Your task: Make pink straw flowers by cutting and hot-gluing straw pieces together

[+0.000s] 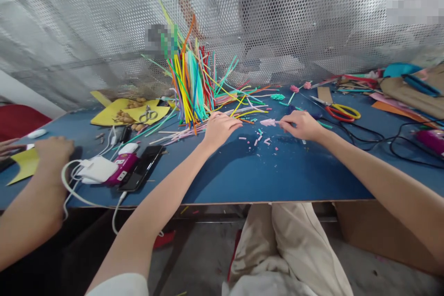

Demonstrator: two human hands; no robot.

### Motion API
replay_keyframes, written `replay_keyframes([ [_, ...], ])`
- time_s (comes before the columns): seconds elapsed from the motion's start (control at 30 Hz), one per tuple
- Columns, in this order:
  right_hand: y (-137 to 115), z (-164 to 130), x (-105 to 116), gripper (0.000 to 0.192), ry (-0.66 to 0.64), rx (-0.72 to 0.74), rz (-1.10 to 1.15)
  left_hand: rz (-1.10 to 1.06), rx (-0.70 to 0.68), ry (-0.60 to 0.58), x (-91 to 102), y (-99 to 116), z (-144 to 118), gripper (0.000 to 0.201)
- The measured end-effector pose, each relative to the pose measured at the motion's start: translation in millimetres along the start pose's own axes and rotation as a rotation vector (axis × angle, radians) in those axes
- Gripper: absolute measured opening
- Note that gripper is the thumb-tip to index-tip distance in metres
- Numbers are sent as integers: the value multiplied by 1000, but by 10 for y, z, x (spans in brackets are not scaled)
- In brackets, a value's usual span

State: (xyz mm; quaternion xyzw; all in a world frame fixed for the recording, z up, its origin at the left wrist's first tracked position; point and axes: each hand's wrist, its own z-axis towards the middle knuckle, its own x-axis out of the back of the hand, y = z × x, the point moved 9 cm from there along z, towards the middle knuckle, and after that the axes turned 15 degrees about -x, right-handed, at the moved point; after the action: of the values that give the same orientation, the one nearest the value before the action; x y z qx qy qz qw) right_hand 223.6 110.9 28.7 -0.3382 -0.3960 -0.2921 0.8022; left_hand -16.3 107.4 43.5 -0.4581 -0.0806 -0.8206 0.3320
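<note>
Straw bundle (pixel 192 88) ahead, bare tabletop (pixel 263 171) nearer

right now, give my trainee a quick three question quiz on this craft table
1. True or false: the right hand pinches a small pink piece.
2. The scissors with red and yellow handles lie on which side of the right hand: A) left B) right?
3. What does the left hand rest against on the blue table?

Key: 1 true. 2 B. 3 The spread of coloured straws.
</note>
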Motion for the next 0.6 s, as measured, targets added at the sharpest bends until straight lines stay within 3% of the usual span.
replay_keyframes([
  [0.17, -311, -55, -108, 39, -55, 124, 5, -35, -89, 31, 49, 329, 80, 27],
  [0.33, -597, -160, -175, 44, -105, 227, -11, -73, -176, 99, 163, 498, 45, 24],
  [0.6, -491, -155, -175, 33, -129, 180, 56, -106, -143, 130, 210, 541, 1, 21],
])
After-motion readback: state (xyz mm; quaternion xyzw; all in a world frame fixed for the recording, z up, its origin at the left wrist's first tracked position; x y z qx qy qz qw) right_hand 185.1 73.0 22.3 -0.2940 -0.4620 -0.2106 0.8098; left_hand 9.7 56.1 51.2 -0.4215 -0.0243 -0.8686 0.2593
